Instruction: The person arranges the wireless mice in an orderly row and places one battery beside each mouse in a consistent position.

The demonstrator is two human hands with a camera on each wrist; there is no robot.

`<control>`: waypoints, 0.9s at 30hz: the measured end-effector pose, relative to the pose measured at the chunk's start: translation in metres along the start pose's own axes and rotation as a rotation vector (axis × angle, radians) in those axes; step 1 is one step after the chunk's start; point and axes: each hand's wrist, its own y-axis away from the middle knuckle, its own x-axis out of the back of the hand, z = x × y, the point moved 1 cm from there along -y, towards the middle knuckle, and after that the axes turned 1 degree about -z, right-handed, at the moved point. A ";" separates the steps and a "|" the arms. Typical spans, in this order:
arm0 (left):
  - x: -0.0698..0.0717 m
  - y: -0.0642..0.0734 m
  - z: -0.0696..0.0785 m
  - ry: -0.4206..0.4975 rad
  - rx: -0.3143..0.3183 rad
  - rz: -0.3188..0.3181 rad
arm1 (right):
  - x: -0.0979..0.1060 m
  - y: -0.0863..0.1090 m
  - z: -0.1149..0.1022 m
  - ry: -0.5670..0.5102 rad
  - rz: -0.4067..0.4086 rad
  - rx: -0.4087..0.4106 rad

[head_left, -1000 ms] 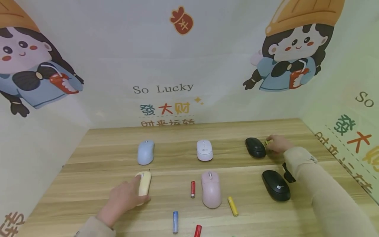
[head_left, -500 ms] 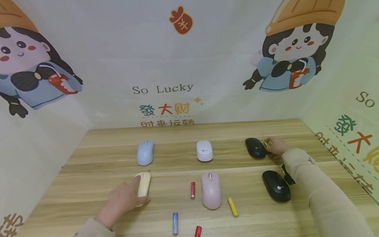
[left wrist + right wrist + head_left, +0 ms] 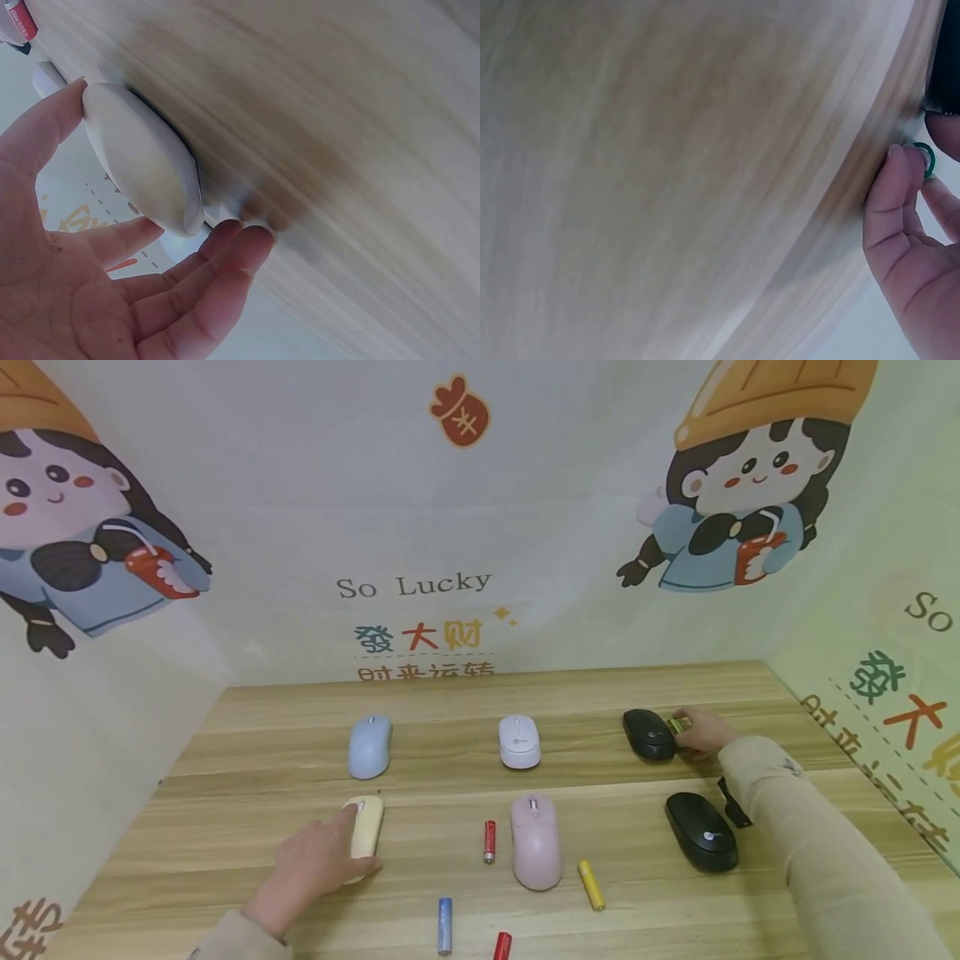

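Note:
At the left, my left hand [image 3: 311, 860] reaches over a cream computer mouse [image 3: 366, 827]. The left wrist view shows its thumb and index finger pinching the mouse [image 3: 139, 157] from opposite ends, the other fingers curving beyond it. At the back right, my right hand [image 3: 705, 732] pinches a yellow-green battery [image 3: 679, 725] close beside a black mouse [image 3: 648, 734]. In the right wrist view, one green-rimmed end of the battery [image 3: 928, 160] shows between the fingertips; the rest is hidden. Part of a dark mouse [image 3: 946, 60] lies at that view's right edge.
A blue mouse [image 3: 370, 747], a white mouse [image 3: 519, 742], a pink mouse [image 3: 536, 843] and another black mouse [image 3: 702, 832] stand on the wooden table [image 3: 255, 718]. Loose red [image 3: 490, 842], blue [image 3: 445, 926] and yellow [image 3: 591, 885] batteries lie near the front. Printed cloth surrounds the table.
The right hand has shifted slightly, and more of the battery shows between its fingers and the black mouse. The left hand stays on the cream mouse.

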 end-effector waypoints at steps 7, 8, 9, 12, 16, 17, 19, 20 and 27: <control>-0.001 -0.001 0.000 0.006 0.002 0.007 | 0.003 0.002 0.000 -0.035 -0.038 -0.035; -0.001 -0.001 0.000 0.006 0.001 0.009 | 0.003 0.002 0.000 -0.032 -0.044 -0.037; -0.001 -0.001 0.000 0.008 0.001 0.012 | 0.003 0.003 0.000 -0.027 -0.049 -0.038; -0.002 -0.002 0.000 0.006 -0.003 0.016 | 0.003 0.005 0.000 -0.002 -0.062 -0.049; -0.002 -0.002 0.001 0.005 -0.011 0.019 | 0.007 0.009 -0.001 -0.011 -0.090 -0.057; -0.002 -0.002 0.001 0.006 -0.013 0.020 | 0.009 0.011 -0.002 -0.008 -0.097 -0.054; -0.002 -0.002 0.002 0.009 -0.016 0.020 | 0.014 0.016 -0.008 -0.002 -0.109 -0.050; -0.002 -0.002 0.002 0.009 -0.016 0.019 | 0.017 0.019 -0.013 0.016 -0.107 -0.042; -0.001 -0.001 0.001 0.006 -0.017 0.010 | 0.027 0.055 -0.064 0.178 0.008 0.107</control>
